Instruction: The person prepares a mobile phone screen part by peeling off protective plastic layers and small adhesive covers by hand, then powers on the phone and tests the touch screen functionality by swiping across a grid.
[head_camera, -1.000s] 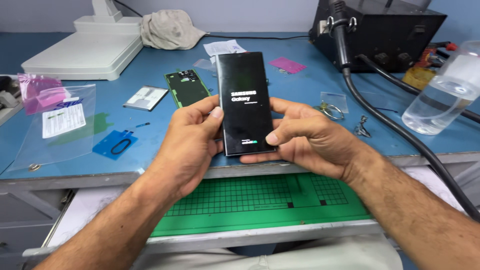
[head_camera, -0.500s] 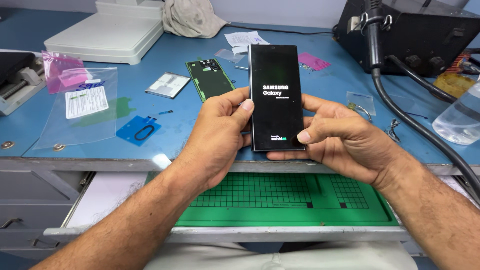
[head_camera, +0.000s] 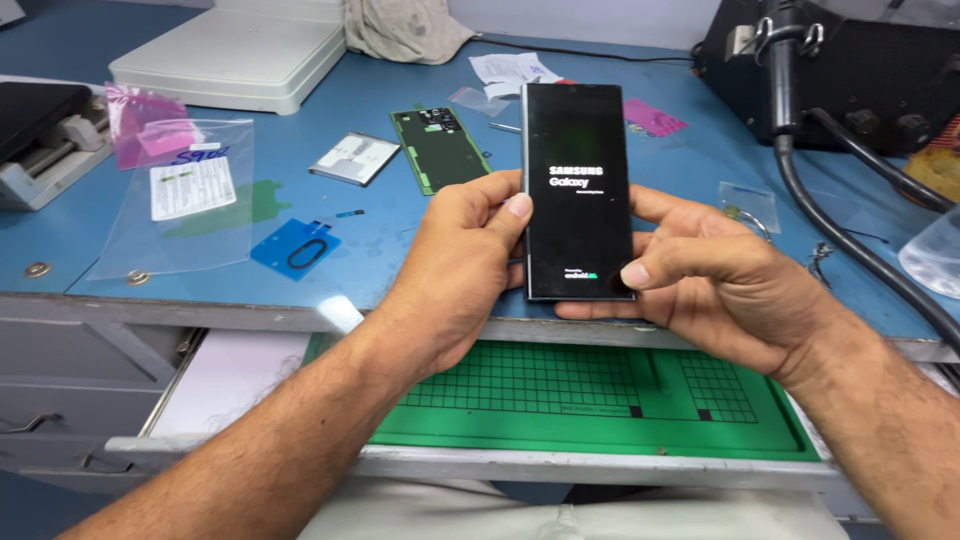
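I hold a black smartphone (head_camera: 578, 190) upright over the front edge of the blue workbench (head_camera: 400, 80), its dark screen showing a white start-up logo. My left hand (head_camera: 455, 265) grips its left edge, thumb on the side. My right hand (head_camera: 715, 275) cradles the lower right, thumb resting on the bottom corner of the screen. Behind the phone lies a green back cover (head_camera: 438, 148) and a flat silver battery (head_camera: 352, 157).
A green gridded mat (head_camera: 560, 395) lies in the open drawer below. A clear plastic bag (head_camera: 180, 200) and a blue adhesive piece (head_camera: 296, 248) sit left. A black machine (head_camera: 860, 80) with a thick hose (head_camera: 850, 240) stands at right; a white device (head_camera: 240, 55) is at the back left.
The view has shifted, so the bench appears to slide right. My right thumb has come onto the phone's lower corner. The phone stays held in both hands with its logo showing.
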